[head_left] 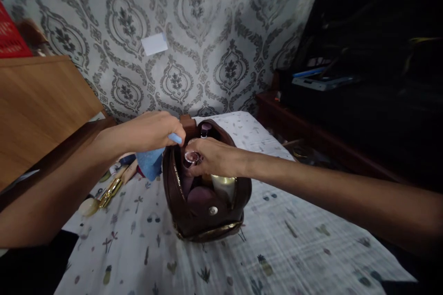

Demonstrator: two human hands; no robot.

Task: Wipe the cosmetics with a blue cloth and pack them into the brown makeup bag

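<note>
A brown handbag (192, 229) stands open on the bed cover, its gold zips undone. My right hand (214, 156) is inside the bag's mouth, fingers closed around a small clear, round-ended item (191, 157) whose kind I cannot make out. At the bag's left rim, my left hand (161, 130) is closed on a light blue cloth (151, 163), which hangs beside the bag. Within the bag are a pale gold-toned container (224, 185), a purple item (200, 196) and a purple-topped bottle (206, 128), partly hidden.
Left of the bag lie a gold tube (111, 192), a round cream-coloured item (88, 207) and other small things. A wooden panel (44, 106) rises at the left. Patterned wallpaper (197, 46) is behind, and dark furniture (311, 133) lines the right side.
</note>
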